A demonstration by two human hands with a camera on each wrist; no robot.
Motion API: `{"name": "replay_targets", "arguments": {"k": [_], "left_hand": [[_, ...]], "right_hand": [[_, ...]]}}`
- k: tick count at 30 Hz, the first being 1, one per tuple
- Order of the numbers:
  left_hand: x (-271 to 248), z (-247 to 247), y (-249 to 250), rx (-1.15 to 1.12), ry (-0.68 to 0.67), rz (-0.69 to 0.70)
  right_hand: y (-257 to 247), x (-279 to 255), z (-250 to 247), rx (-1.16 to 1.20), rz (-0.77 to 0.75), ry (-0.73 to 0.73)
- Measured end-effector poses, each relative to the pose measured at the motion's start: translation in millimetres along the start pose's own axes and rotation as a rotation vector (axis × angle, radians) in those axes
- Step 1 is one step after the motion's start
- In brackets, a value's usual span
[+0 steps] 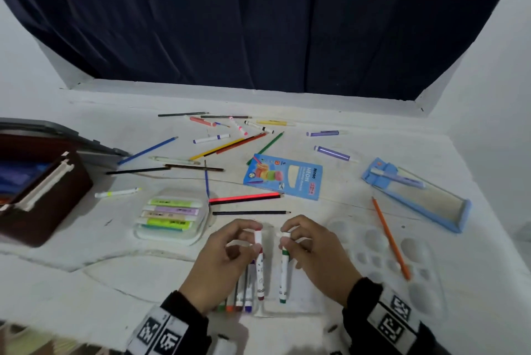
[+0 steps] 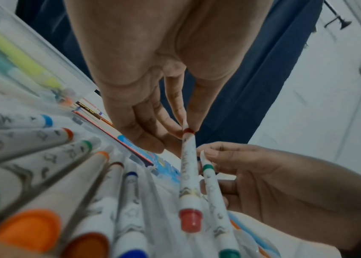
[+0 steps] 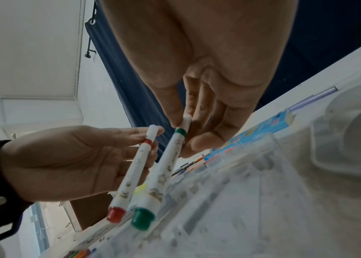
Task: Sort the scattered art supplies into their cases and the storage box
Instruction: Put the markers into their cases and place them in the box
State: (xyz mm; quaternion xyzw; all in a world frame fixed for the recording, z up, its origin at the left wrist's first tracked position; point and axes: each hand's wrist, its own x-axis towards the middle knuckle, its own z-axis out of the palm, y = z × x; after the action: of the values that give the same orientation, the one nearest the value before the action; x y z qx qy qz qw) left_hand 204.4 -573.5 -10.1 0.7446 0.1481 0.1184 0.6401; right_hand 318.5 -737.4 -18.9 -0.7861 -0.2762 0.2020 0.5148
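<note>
Highlighters (image 1: pixel 171 215) inside clear case (image 1: pixel 201 232)

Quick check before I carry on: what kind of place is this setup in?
Probably a home or makeshift craft corner, not a workshop: a white cloth-covered table, a dark blue curtain behind it, and scattered colored pencils with a paint palette.

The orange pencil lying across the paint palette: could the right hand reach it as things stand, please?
Probably not straight away: the right hand is pinching the green marker. The orange pencil lies uncovered on the palette beside it.
</note>
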Motion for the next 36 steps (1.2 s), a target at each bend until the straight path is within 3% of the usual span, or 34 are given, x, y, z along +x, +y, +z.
{"name": "replay_targets", "arguments": {"k": [13, 21, 28, 32, 36], "left_hand": [[23.8, 5.8, -10.0, 0.282, -0.061, -0.133], [20.1, 12.0, -7.2, 0.587, -0.185, -0.047], [20.3, 12.1, 6.5, 0.994, -0.319, 0.059], [24.3, 9.7, 9.7, 1.045, -0.441, 0.078], [26.2, 7.6, 7.8, 1.109, -0.480, 0.075]], "right_hand": [[8.7, 5.3, 4.7, -0.069, 0.028, -0.095], [4.8, 7.3, -1.1, -0.169, 0.022, -0.125], [-2.1, 10.8, -16.1, -0.430, -0.066, -0.207], [-3.6, 4.8, -14.9, -0.555, -0.118, -0.328], [-2.2, 0.0, -7.8, -0.689, -0.106, -0.386]]}}
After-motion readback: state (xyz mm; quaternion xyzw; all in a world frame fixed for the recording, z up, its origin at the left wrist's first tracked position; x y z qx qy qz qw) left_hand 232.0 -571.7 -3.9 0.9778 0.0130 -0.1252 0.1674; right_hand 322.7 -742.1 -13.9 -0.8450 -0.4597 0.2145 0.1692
